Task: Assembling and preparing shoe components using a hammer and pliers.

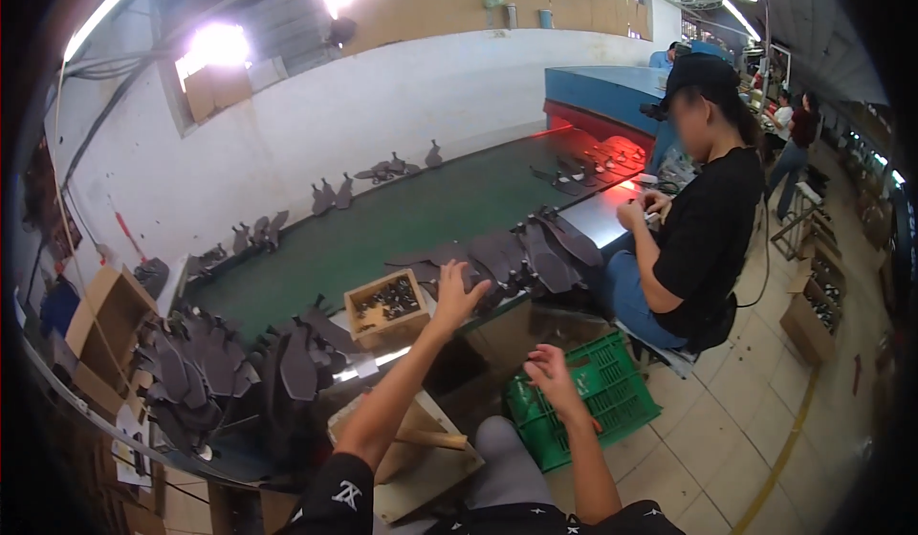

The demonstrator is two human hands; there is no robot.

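Item: workstation at green conveyor belt (402, 224), seen from above, w/ seated wearer's knee at near edge. Left hand (457, 294): arm stretched fwd, fingers spread wide, empty, hovering just over the near end of a fanned row of dark leather pieces (521, 253) lying overlapped along belt's near edge; contact can't be confirmed. Overlap prob. keeps each piece easy to peel off singly. Right hand (553, 377): held lower, fingers loosely apart, gripping nothing, poised above a green plastic crate (598, 392) that sits on the floor right of the knee, within easy drop reach. Small wooden box (386, 308), open top, dark small parts inside, stands just left of left hand at belt edge. Large heap of dark leather pieces (220, 363) stacked near left, close to the wearer's seat, likely stock on hand. Wooden block w/ a handle (421, 444) near, below left forearm. More dark pieces along belt's far edge (330, 194), by white wall. Far right: blue machine (602, 90) w/ red glow over belt end. Co-worker in black shirt (712, 229), seated right of belt, both hands busy at a metal plate. Cardboard boxes (100, 315) at far left.
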